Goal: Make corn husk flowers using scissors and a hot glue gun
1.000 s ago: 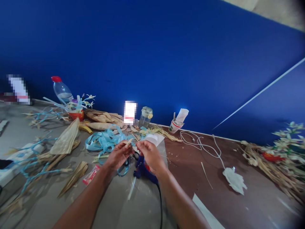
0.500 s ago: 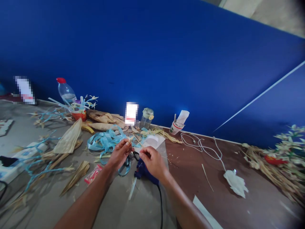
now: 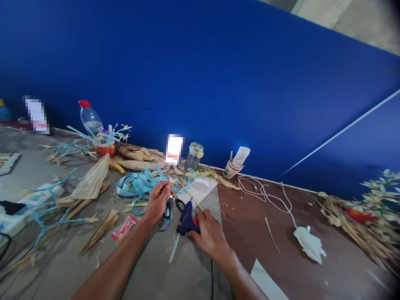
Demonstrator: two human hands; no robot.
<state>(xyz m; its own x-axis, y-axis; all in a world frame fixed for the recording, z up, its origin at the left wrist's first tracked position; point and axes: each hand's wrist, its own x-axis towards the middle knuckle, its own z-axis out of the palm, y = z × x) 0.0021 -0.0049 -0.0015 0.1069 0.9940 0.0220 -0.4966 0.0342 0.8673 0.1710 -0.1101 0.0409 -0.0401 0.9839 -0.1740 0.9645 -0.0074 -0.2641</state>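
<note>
My left hand (image 3: 158, 199) is raised a little over the table and pinches a thin wooden stick (image 3: 186, 193) with a small pale dried-leaf piece at its near end. My right hand (image 3: 210, 234) is down on the table, its fingers closing round the handle of a blue glue gun (image 3: 187, 221) whose black cord runs back toward me. Black-handled scissors (image 3: 175, 205) lie just under my left hand. A tangle of light blue ribbon (image 3: 137, 184) lies behind it.
Dried corn husks (image 3: 92, 183) and blue-wrapped stems cover the left of the table. A water bottle (image 3: 90, 121), a glass jar (image 3: 193, 156) and a paper cup (image 3: 231, 168) stand along the blue wall. A white cable (image 3: 265, 193) and dried flowers (image 3: 362, 212) lie at the right.
My right hand has let go of the piece held with the left hand and dropped onto the glue gun. My left hand stays raised, now holding the stick alone.
</note>
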